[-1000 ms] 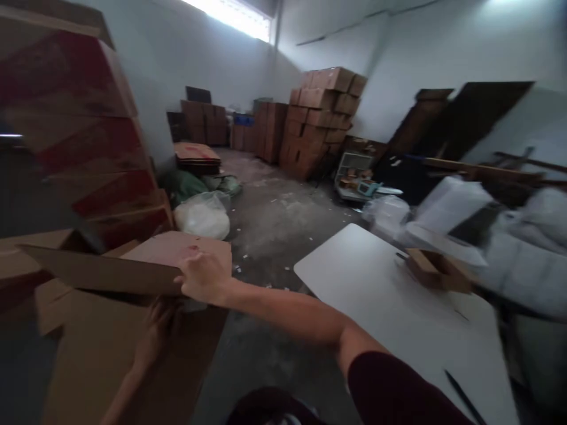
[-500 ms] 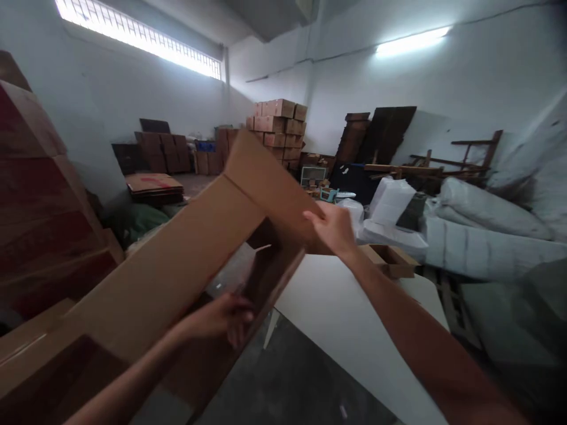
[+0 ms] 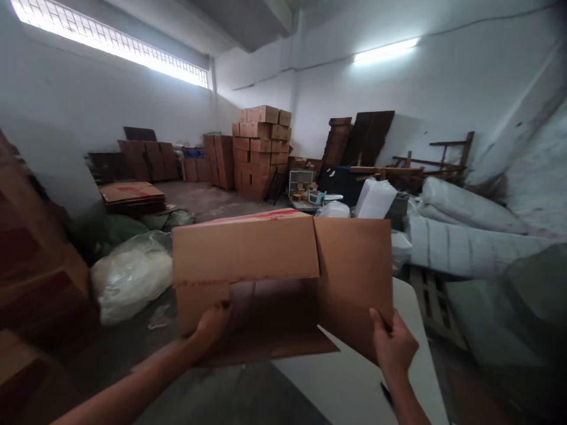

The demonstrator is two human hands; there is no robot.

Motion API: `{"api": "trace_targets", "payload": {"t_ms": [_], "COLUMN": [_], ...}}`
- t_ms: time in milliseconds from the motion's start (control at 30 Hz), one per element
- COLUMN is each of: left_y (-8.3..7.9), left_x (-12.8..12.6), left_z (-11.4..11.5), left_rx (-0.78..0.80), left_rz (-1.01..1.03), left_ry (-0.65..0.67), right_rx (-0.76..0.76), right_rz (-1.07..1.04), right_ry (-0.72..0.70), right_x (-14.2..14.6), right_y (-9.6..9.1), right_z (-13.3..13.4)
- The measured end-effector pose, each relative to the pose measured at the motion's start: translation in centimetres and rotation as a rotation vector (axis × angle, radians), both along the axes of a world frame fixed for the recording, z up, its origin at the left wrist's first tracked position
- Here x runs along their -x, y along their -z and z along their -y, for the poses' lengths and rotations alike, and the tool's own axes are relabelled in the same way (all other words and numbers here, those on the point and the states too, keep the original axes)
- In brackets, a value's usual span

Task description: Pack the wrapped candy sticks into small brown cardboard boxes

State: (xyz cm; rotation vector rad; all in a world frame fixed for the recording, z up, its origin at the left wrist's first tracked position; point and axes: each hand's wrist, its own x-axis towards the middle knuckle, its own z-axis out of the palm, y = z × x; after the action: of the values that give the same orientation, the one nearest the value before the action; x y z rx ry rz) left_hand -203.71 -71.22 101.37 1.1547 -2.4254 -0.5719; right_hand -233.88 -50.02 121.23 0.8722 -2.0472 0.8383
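A brown cardboard box (image 3: 248, 251) is held up in front of me on its side, its mouth towards me and several flaps spread. My right hand (image 3: 396, 345) pinches the outer edge of the wide right flap, thumb on the near face. At the left end of the mouth, my left hand (image 3: 212, 324) has its fingers curled at the edge of the small left flap; the fingertips are partly in shadow. Dark shade fills the box's inside. Below and to the right of it lies a white table (image 3: 354, 383).
Stacked cartons (image 3: 261, 147) stand at the back. A clear plastic bag (image 3: 133, 274) lies on the floor to the left, near flattened cardboard (image 3: 133, 195). Wrapped white rolls (image 3: 469, 242) and a wooden pallet (image 3: 436, 301) are on the right. More boxes rise at the left edge.
The box has swung from a steep tilt to nearly level, with its mouth now facing me. My right hand has moved down and right with the flap; my left hand has come to the left flap.
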Motion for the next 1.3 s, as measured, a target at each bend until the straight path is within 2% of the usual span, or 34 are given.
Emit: {"api": "trace_targets", "payload": {"t_ms": [67, 200, 367, 500, 567, 633, 700, 767, 833, 967, 1033, 1100, 1133, 1200, 1300], "left_y": [-0.4, -1.9, -2.8, -1.4, -0.3, 0.9, 2.2, 3.6, 5.2, 8.0, 9.3, 10.5, 11.1, 12.0, 11.9], "left_x": [0.2, -2.1, -4.1, -6.8, -9.6, -12.2, -13.5, -13.0, -11.2, -7.4, -6.2, -5.5, -5.4, -5.3, -5.2], "left_z": [1.6, 3.3, 1.9, 1.1, 1.3, 1.8, 2.0, 1.6, 0.5, -3.5, -5.4, -6.7, -7.1, -7.5, -8.4], "left_rx": [0.029, 0.213, 0.246, 0.305, 0.300, 0.204, 0.076, -0.045, -0.149, -0.399, -0.554, -0.629, -0.626, -0.576, -0.471], "left_rz": [0.054, 0.090, 0.064, -0.040, -0.189, -0.351, -0.454, -0.532, -0.646, -0.961, -1.022, -0.997, -0.977, -0.914, -0.667], "left_ry": [-0.020, 0.002, 0.017, -0.035, -0.150, -0.377, -0.529, -0.569, -0.626, -0.937, -1.068, -1.118, -1.116, -1.059, -0.888], "right_rx": [0.022, 0.054, 0.048, 0.068, 0.107, 0.150, 0.176, 0.153, 0.078, -0.113, -0.184, -0.249, -0.254, -0.183, -0.050], "right_rz": [0.088, 0.160, 0.151, 0.201, 0.209, 0.176, 0.108, 0.008, -0.138, -0.438, -0.470, -0.400, -0.356, -0.292, -0.188], "right_ry": [0.018, 0.047, 0.044, 0.016, 0.025, 0.034, 0.011, -0.034, -0.080, -0.205, -0.336, -0.488, -0.519, -0.418, -0.121], "right_x": [0.8, 1.3, 1.9, 2.8, 3.3, 3.6, 3.7, 3.3, 2.5, 0.3, -1.0, -2.2, -2.6, -2.8, -2.0], "right_y": [-0.2, -1.3, -2.0, -2.6, -3.1, -3.7, -4.1, -4.1, -3.4, 0.0, 2.1, 3.7, 4.1, 4.0, 2.7], "right_z": [-0.2, 0.0, -0.4, -0.6, -0.3, 0.2, 0.6, 0.6, 0.1, -2.1, -2.7, -2.7, -2.5, -1.9, -1.5]}}
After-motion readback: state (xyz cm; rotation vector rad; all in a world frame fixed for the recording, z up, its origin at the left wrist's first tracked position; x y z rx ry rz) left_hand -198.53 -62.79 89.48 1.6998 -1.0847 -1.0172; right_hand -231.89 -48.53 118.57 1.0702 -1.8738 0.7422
